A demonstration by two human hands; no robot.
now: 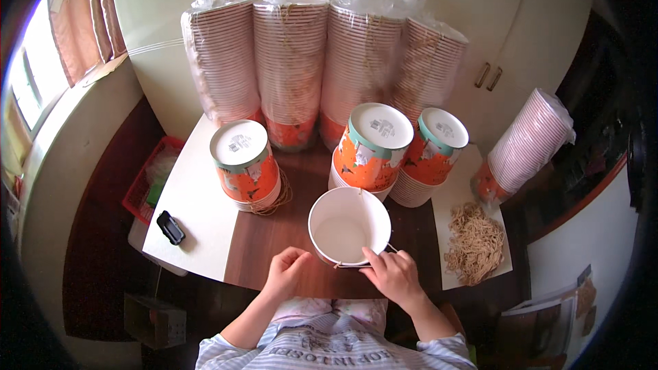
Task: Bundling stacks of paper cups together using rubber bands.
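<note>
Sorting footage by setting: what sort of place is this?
Probably a household room doubling as a small workspace: curtains at the window, plastic-wrapped stacks of paper tubs and a loose heap of cord on the table.

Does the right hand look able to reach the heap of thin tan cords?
Probably yes: the heap of thin tan cords lies uncovered, with only brown and white tabletop between it and the right hand, though that hand is at the round, white-lined bucket.
</note>
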